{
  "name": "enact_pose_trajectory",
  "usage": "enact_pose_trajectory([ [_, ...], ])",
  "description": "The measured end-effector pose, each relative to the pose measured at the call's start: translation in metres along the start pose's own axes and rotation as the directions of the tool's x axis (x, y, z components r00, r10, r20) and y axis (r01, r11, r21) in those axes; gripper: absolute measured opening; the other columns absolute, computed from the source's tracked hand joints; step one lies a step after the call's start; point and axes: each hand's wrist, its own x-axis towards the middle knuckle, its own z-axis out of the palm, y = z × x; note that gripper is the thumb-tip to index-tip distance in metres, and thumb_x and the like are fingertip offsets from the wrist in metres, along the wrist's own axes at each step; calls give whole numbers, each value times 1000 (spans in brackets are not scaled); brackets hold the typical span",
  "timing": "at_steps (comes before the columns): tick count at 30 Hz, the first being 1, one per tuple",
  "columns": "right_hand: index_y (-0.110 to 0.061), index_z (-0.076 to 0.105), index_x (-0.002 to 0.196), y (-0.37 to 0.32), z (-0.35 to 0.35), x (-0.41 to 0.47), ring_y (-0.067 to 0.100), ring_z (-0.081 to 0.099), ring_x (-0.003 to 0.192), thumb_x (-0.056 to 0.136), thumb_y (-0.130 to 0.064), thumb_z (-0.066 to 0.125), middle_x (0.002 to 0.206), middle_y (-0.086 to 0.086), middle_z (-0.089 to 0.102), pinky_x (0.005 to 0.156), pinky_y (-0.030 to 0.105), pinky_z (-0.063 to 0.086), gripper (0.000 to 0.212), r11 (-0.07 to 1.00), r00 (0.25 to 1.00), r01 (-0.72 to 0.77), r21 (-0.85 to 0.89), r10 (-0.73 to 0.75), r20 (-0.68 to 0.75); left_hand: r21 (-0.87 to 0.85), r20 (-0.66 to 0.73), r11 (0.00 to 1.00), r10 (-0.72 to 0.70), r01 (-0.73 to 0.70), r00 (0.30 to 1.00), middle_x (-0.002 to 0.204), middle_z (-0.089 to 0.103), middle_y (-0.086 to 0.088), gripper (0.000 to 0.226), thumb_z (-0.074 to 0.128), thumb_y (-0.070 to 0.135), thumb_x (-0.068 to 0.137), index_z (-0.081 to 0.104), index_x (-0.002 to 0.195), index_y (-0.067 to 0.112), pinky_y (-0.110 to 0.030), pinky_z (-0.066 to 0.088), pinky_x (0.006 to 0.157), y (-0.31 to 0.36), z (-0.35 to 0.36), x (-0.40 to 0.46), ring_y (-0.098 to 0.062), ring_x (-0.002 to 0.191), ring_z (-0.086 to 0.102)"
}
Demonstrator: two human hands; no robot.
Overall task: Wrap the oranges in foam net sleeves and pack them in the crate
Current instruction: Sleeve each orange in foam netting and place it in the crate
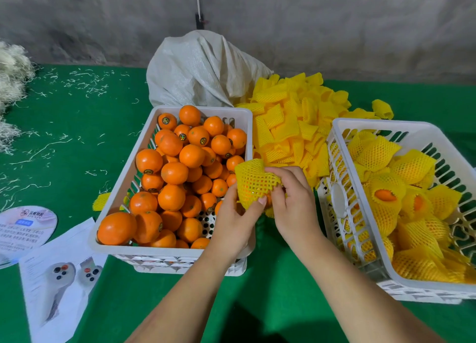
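Hands are held together just right of the white crate of bare oranges (144,141), where one orange (253,192) is being sleeved. A yellow foam net sleeve (253,180) is pinched at its lower edge by the left hand (235,225), thumb on the mesh, while its upper edge is gripped by the curled fingers of the right hand (293,201) — presumably so the net can be stretched over the fruit. Spare sleeves (288,121) are heaped behind, within easy reach. Further right, the packing crate (342,162) is already part-filled with wrapped oranges (386,195).
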Motion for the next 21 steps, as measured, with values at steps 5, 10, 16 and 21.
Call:
enact_pose_trajectory([
  [5, -4, 70, 126, -3, -6, -5, 16, 59, 99, 99, -11, 53, 109, 10, 63, 83, 29, 51, 33, 989, 990, 138, -57, -136, 37, -54, -251, 998, -56, 44, 966, 107, 76, 9, 39, 67, 34, 87, 67, 125, 25, -20, 55, 74, -7, -4, 8, -6, 95, 72],
  [10, -6, 68, 126, -10, 9, -25, 19, 60, 94, 98, -16, 58, 109, 5, 58, 79, 31, 53, 32, 967, 967, 248, -60, -242, 84, -164, -302, 986, -83, 34, 950, 100, 77, -3, 43, 60, 30, 80, 70, 121, 20, -34, 59, 75, -15, -9, 11, -16, 88, 72],
  [16, -8, 61, 131, -13, 12, -17, 9, 50, 104, 89, 0, 57, 118, -1, 49, 84, 16, 45, 43, 999, 998, 50, 3, -50, 33, -254, -58, 965, -88, 71, 994, 125, 69, -18, 52, 75, 24, 91, 59, 141, 24, -57, 54, 94, -15, -14, 11, -41, 112, 66],
  [21, -19, 57, 134, -21, 4, -15, 6, 54, 99, 93, -29, 58, 112, -15, 45, 81, 15, 47, 42, 985, 979, 124, 119, -141, 149, -289, -57, 957, -28, 10, 998, 113, 71, -15, 25, 67, 23, 101, 65, 123, 13, -51, 55, 91, -15, -13, 11, -31, 105, 68],
])
